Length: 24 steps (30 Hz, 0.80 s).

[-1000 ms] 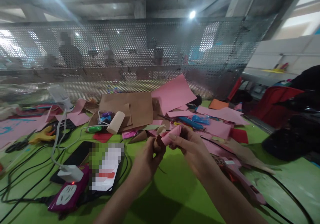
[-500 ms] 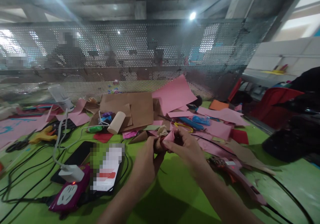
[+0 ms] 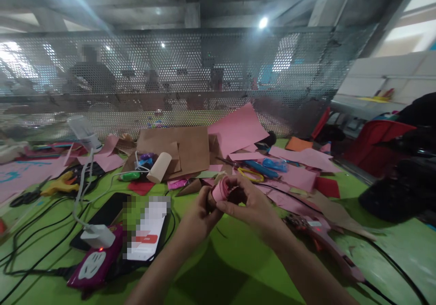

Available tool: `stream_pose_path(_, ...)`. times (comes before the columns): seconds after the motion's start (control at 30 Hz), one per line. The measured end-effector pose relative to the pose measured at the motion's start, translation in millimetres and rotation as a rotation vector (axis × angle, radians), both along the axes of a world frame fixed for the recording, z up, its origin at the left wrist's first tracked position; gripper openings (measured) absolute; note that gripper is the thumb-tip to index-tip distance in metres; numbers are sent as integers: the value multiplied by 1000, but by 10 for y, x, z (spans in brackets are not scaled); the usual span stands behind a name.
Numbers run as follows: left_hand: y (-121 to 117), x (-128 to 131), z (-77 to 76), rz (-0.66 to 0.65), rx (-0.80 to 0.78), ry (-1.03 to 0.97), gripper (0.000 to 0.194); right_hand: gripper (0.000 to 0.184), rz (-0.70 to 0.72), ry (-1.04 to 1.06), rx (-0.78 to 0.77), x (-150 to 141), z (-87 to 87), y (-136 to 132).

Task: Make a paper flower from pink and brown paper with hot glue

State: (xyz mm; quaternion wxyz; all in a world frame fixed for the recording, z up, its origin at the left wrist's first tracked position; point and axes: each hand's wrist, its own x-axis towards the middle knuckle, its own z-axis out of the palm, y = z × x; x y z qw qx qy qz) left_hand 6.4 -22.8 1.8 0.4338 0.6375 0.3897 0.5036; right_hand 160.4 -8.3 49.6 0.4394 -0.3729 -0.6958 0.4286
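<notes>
Both hands are around a paper flower (image 3: 221,190), pink paper coiled in rose-like layers, with some brown and dark red at its sides. My left hand (image 3: 199,216) is closed around its left side and base. From the right, the thumb and fingers of my right hand (image 3: 254,205) curve round the flower's edge. Parts of the flower are hidden by the fingers. Just behind it lies a crumpled beige scrap. On the green table (image 3: 211,268) to the right rests a pink glue gun (image 3: 332,246) with its cable.
Left of my hands are a lit phone (image 3: 148,230), a dark phone (image 3: 102,216), a magenta power strip (image 3: 97,262) and tangled cables. Pink sheets (image 3: 238,130), brown cardboard (image 3: 190,148), a paper tube (image 3: 159,167) and yellow-handled scissors (image 3: 251,174) lie behind. A perforated screen (image 3: 177,78) stands beyond.
The flower has turned so its coiled top shows more clearly, and it has moved slightly left. My right hand's fingers have shifted around its edge.
</notes>
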Motion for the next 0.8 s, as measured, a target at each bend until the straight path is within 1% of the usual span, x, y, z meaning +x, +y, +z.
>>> stream_pose_path(0.1, 5, -14, 37, -42, -24, -96, 28, 25, 17, -11, 7, 29, 21, 7)
stream_pose_path(0.2, -2, -25, 81, -57, -42, -134, 30, 23, 17, -44, 22, 51, 40, 11)
stream_pose_path(0.33, -15, -53, 135, -31, -73, -121, 29, 19, -8, -61, 55, 81, 60, 19)
stream_pose_path(0.43, -30, -70, 158, -1, -116, -93, 30, 12, -21, -34, 101, 94, 36, 51)
stream_pose_path(0.53, -35, -77, 162, -12, -164, -86, 36, 10, 20, -12, 120, 94, 6, 84)
stream_pose_path(0.63, -18, -78, 151, -24, -154, -113, 45, 9, 24, -47, 137, 82, 14, 92)
stream_pose_path(0.7, -3, -77, 144, 3, -122, -131, 46, 8, 8, -77, 164, 72, 31, 86)
stream_pose_path(0.8, 4, -74, 138, 67, -126, -113, 41, 9, -2, -59, 158, 54, 33, 80)
